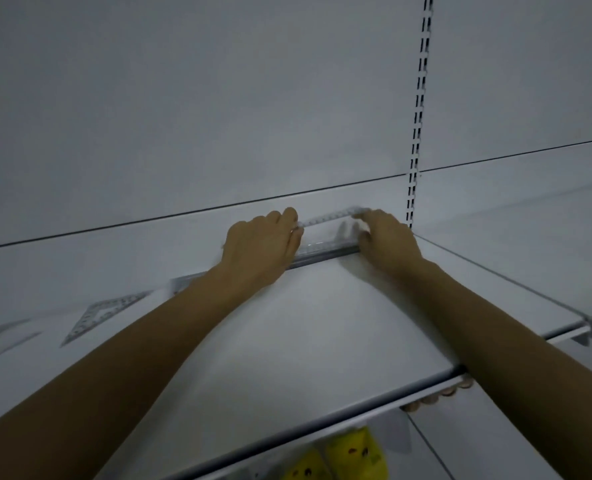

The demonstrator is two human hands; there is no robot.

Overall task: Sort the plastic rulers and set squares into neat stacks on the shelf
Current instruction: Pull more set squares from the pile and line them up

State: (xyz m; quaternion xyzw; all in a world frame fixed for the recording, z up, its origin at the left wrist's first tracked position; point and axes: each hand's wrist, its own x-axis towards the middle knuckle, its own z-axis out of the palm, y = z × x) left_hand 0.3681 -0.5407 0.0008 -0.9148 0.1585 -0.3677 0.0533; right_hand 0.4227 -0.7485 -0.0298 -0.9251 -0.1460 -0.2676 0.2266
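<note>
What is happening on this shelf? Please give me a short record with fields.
Place: white shelf
Left hand: grips one end of the clear rulers
Right hand: grips the other end
Rulers' spot: near the back of the shelf, image blurred
Set square: lies flat further left, untouched
Below the shelf: yellow packets

The clear rulers (pixel 325 237) near the shelf's (pixel 305 323) back edge are blurry, so we cannot count them or read their marks. The left hand (pixel 260 247) covers part of them. The right hand's (pixel 388 240) fingers (pixel 365 233) are smeared, so we cannot tell their hold. A set square (pixel 97 315) by the left edge is fuzzy. Yellow things (pixel 353 455) under the front edge are cut off at the bottom.
</note>
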